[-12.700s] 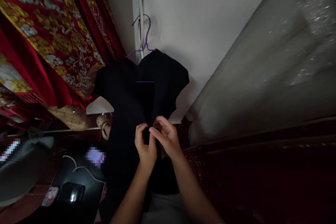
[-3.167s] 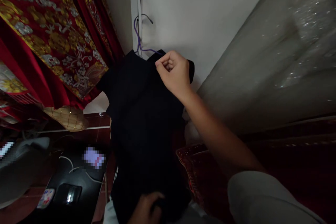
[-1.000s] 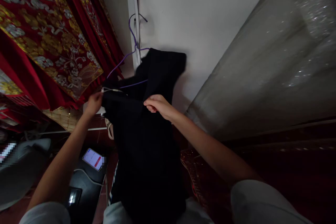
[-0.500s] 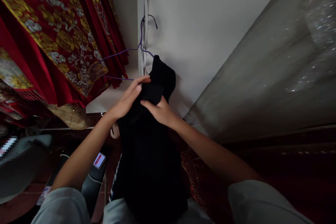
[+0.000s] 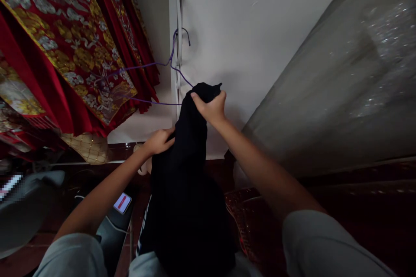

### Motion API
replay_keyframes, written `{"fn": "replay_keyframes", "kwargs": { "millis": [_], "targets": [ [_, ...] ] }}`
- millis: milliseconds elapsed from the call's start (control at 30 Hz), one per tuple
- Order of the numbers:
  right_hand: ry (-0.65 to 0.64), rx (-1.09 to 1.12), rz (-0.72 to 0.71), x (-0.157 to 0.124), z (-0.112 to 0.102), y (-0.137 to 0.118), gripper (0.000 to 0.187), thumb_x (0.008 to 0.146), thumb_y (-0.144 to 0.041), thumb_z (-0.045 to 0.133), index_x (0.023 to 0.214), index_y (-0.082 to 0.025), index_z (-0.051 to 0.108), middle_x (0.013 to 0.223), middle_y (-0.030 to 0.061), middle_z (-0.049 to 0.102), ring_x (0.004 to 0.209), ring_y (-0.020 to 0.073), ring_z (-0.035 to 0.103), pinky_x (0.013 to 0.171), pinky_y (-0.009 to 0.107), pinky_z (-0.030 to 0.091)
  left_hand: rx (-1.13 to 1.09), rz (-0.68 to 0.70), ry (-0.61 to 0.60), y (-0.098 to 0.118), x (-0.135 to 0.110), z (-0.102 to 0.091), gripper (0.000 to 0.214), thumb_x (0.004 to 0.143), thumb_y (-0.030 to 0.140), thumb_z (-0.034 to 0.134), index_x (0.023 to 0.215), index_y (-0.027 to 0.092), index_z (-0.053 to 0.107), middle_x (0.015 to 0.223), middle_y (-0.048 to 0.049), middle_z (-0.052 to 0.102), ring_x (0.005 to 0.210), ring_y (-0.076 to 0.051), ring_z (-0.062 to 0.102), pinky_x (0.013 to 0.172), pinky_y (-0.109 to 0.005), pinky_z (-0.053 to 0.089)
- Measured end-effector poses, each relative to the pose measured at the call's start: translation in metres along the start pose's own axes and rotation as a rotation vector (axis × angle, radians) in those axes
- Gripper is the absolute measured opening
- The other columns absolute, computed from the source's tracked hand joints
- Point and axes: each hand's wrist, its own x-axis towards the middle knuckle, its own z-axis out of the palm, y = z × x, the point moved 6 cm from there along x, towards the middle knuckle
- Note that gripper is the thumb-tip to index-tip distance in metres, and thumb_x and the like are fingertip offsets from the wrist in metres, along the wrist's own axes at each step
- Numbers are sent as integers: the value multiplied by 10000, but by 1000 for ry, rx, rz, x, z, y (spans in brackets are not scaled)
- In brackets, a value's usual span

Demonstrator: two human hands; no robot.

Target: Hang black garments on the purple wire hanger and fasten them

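A black garment [image 5: 185,151] hangs down in front of me, its top drawn over the right side of a purple wire hanger [image 5: 170,62]. The hanger's left arm is bare and its hook points up beside a white cable. My right hand [image 5: 212,106] is closed on the garment's upper end, with the thumb pressed on the cloth near the hanger wire. Lower and to the left, my left hand [image 5: 160,140] grips the garment's left edge, its fingertips partly hidden by the cloth. The kind of garment cannot be made out.
Red embroidered cloths [image 5: 74,39] hang at the upper left. A white wall [image 5: 253,39] stands behind the hanger, and a grey plastic-like sheet [image 5: 325,95] covers the right. At the lower left are a lit phone [image 5: 122,203] and part of another person [image 5: 29,212].
My right hand has moved up to the top of the garment. My left hand has slid down along its left edge. The hanger sits slightly lower in view.
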Motion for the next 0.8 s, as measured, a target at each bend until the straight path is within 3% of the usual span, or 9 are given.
{"fn": "replay_keyframes", "kwargs": {
  "millis": [67, 133, 233, 333, 467, 600, 700, 800],
  "targets": [
    [-23, 44, 9, 14, 8, 19, 377, 718, -353, 696, 581, -262, 356, 585, 6, 406, 647, 192, 500, 687, 376, 519, 132, -82, -35, -16, -14, -19, 312, 990, 367, 495, 1152, 150, 650, 955, -107, 734, 837, -248, 677, 806, -335, 497],
    [-133, -23, 4, 23, 18, 31, 376, 703, -279, 682, 561, -256, 334, 568, -1, 389, 634, 188, 499, 717, 383, 534, 215, -167, -54, -34, -32, -41, 304, 988, 385, 521, 1121, 155, 668, 919, -93, 731, 823, -236, 669, 796, -319, 476],
    [-269, -175, -18, 27, 35, 41, 134, 710, -183, 683, 696, -223, 555, 733, 52, 612, 821, 256, 645, 896, 428, 541, 186, -205, -76, -47, -58, -64, 289, 983, 388, 542, 1076, 161, 693, 937, -75, 737, 833, -211, 658, 803, -297, 463],
    [-389, -273, 89, 25, 49, 57, 141, 754, -114, 629, 864, -197, 658, 927, 113, 723, 995, 299, 695, 928, 411, 525, 38, -216, -191, -43, -77, -64, 273, 979, 367, 535, 1047, 165, 704, 946, -51, 745, 824, -189, 650, 783, -274, 462],
    [-377, -423, 201, 20, 34, 69, 95, 779, -175, 632, 692, -190, 598, 723, 116, 679, 828, 294, 692, 736, 352, 491, 78, -339, -288, -42, -85, -56, 216, 947, 290, 533, 885, 165, 698, 843, -61, 727, 753, -197, 650, 733, -285, 448],
    [-283, -403, 196, 20, -13, 65, 233, 703, -264, 716, 575, -199, 532, 578, 45, 561, 674, 238, 630, 624, 318, 431, 206, -392, -61, -42, -66, -80, 328, 983, 333, 460, 772, 172, 652, 804, -101, 695, 779, -243, 662, 791, -359, 492],
    [-218, -340, 221, 16, -41, 59, 276, 654, -312, 737, 539, -211, 507, 574, 33, 551, 632, 210, 580, 575, 313, 416, 135, -186, 163, -18, -37, -104, 319, 974, 359, 473, 763, 177, 629, 1019, -129, 709, 1003, -276, 677, 956, -407, 516],
    [-232, -251, 231, 1, -44, 46, 249, 656, -342, 716, 567, -217, 520, 608, 34, 580, 646, 205, 567, 556, 314, 433, 20, 19, 340, 12, -5, -119, 216, 948, 314, 509, 838, 176, 633, 1148, -115, 685, 1118, -263, 646, 1046, -409, 499]
  ]
}}
